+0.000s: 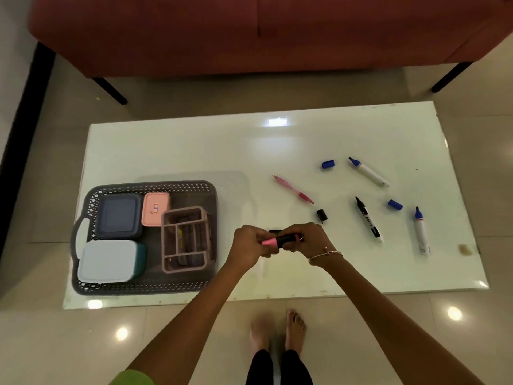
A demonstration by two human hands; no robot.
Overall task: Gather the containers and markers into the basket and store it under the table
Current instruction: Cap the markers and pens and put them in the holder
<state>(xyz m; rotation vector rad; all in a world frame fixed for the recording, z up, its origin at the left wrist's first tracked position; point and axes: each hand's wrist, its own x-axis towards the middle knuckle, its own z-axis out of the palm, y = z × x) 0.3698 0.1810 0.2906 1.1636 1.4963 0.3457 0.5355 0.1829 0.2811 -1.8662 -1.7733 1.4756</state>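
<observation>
A pink and black highlighter (279, 240) is held between both hands above the white table (194, 151); my left hand (249, 244) pinches its pink end and my right hand (305, 240) grips its black body. The grey basket (144, 187) at the table's left holds a dark blue container (119, 215), a pink container (155, 208), a light blue container (108, 261) and a mauve organiser (186, 240). On the right lie a pink pen (293, 189), a black marker (369, 219), two uncapped blue markers (369, 172) (422, 232), two blue caps (328, 164) (395, 204) and a black cap (322, 215).
A red sofa (249, 31) on black legs stands beyond the table. The tiled floor (55, 343) surrounds the table, and my bare feet (277, 332) stand at its near edge. A small brown stain (463, 249) marks the table's right edge.
</observation>
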